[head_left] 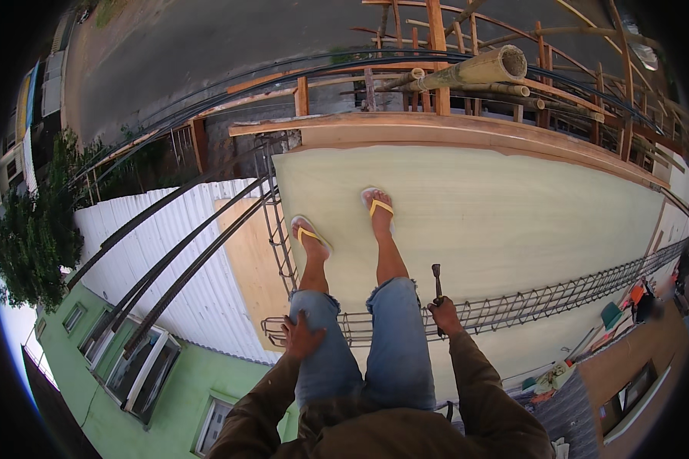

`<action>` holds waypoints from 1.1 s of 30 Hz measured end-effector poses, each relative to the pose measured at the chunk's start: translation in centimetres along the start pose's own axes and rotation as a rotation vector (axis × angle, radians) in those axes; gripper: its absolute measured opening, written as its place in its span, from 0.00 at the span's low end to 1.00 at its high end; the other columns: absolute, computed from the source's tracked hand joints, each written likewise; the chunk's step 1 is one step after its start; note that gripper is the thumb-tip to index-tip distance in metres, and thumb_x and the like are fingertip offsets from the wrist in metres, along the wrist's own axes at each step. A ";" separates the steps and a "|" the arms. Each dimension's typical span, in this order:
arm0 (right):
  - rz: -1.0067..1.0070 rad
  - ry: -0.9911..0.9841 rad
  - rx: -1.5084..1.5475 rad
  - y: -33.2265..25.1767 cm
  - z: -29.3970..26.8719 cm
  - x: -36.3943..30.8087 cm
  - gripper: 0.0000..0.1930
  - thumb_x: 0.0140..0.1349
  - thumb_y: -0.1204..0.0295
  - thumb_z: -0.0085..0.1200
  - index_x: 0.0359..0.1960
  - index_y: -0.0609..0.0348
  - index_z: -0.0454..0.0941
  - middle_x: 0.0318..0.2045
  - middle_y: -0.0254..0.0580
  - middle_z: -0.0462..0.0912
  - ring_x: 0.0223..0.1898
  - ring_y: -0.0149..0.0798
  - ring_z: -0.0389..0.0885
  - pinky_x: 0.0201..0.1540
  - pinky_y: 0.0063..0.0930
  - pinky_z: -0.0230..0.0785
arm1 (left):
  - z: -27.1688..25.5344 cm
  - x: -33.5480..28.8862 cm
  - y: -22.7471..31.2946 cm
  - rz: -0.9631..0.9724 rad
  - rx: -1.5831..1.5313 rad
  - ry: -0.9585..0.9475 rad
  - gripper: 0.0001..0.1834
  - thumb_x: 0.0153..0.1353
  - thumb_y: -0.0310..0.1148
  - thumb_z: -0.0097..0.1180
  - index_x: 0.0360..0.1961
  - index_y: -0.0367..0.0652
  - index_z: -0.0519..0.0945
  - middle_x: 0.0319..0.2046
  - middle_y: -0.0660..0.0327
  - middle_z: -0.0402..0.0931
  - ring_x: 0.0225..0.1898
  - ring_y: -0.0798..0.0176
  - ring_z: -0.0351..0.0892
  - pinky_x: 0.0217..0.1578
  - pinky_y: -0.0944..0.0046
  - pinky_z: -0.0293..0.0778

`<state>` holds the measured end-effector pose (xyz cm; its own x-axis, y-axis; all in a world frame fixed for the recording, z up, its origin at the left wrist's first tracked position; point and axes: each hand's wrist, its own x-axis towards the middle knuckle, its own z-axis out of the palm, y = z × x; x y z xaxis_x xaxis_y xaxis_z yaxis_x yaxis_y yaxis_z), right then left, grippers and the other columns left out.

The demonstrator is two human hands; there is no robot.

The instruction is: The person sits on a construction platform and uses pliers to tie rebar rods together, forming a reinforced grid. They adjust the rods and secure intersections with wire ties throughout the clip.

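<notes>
My left hand [303,334] rests on my left knee, over the blue denim, with its fingers spread and nothing in them. In my right hand [445,315], beside my right knee, is a dark hand tool [438,284] with a slim shaft and a small blunt end pointing away from me; its exact kind is unclear. Below that hand runs a long rebar cage [513,307] of steel bars and stirrups, passing under my legs. My feet, in flip-flops with yellow straps, stand on pale board sheeting [467,214].
A narrower rebar cage [277,229] borders the sheeting at left, with long dark bars [199,256] jutting outward. Timber edging [452,131], bamboo poles [482,69] and dark cables line the far side above a road. White corrugated roofing [157,245] lies lower left, beside a green house [180,382].
</notes>
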<state>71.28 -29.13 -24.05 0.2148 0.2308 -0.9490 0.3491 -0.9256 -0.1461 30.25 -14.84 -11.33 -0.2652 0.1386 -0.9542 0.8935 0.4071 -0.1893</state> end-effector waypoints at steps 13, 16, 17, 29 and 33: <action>-0.304 -0.336 -0.366 -15.8 2.9 -6.3 0.25 0.60 0.62 0.64 0.51 0.68 0.71 0.43 0.61 0.84 0.48 0.61 0.83 0.50 0.51 0.74 | 5.4 3.2 -0.5 -0.102 -0.034 -0.097 0.63 0.50 0.60 0.70 0.78 0.56 0.43 0.73 0.23 0.31 0.70 0.13 0.48 0.63 0.22 0.55; -0.277 -0.333 -0.515 -16.4 5.2 -6.3 0.24 0.60 0.64 0.63 0.50 0.67 0.69 0.44 0.63 0.83 0.49 0.65 0.81 0.50 0.55 0.73 | 5.3 3.6 -0.7 -0.096 -0.047 -0.150 0.61 0.52 0.59 0.68 0.78 0.56 0.42 0.73 0.22 0.32 0.69 0.12 0.48 0.63 0.23 0.56; -0.254 -0.330 -0.542 -16.9 5.7 -6.3 0.23 0.60 0.64 0.63 0.50 0.66 0.69 0.44 0.64 0.83 0.49 0.66 0.81 0.51 0.56 0.73 | 5.3 3.9 -0.8 -0.099 -0.045 -0.151 0.61 0.52 0.59 0.68 0.78 0.56 0.43 0.72 0.22 0.33 0.69 0.12 0.48 0.63 0.24 0.56; -0.199 -0.301 -0.546 -16.1 8.7 -6.0 0.26 0.60 0.65 0.64 0.53 0.67 0.66 0.44 0.70 0.82 0.49 0.70 0.81 0.51 0.58 0.73 | 11.5 9.6 -3.5 -0.113 -0.021 -0.147 0.60 0.50 0.58 0.67 0.78 0.58 0.46 0.71 0.19 0.33 0.66 0.06 0.48 0.63 0.24 0.58; -0.196 -0.309 -0.622 -17.0 10.2 -6.2 0.27 0.60 0.64 0.64 0.53 0.67 0.66 0.44 0.70 0.82 0.49 0.70 0.81 0.51 0.58 0.73 | 10.3 8.9 -4.4 -0.057 -0.079 -0.149 0.59 0.50 0.58 0.67 0.78 0.58 0.46 0.71 0.20 0.33 0.66 0.07 0.47 0.63 0.24 0.58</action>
<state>54.72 -17.89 -18.49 -0.1407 0.1951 -0.9706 0.8291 -0.5125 -0.2232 27.73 -24.68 -21.38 -0.2527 -0.0202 -0.9673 0.8457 0.4810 -0.2310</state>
